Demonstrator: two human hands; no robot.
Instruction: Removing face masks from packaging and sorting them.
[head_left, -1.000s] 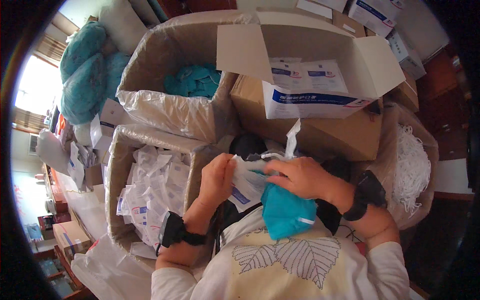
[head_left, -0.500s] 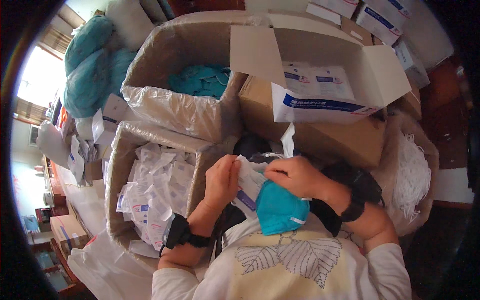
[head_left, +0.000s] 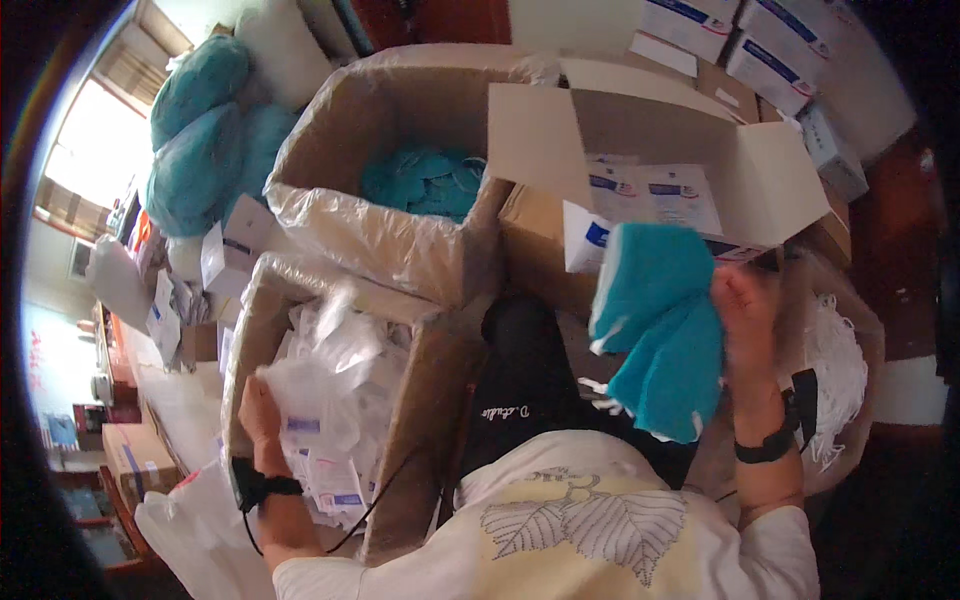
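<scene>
Now hands apart: right (head_left: 745,300) grips teal masks (head_left: 660,330), left (head_left: 258,405) clutches packets (head_left: 320,400) in carton (head_left: 420,420).

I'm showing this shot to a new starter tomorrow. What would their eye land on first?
Probably the bright teal masks, a bunch held up in the right hand before an open white carton. Next, the left hand holding a clear packet over the lined box of packets at lower left.

Packet box (head_left: 330,400) left, mask box (head_left: 400,200) behind.
</scene>
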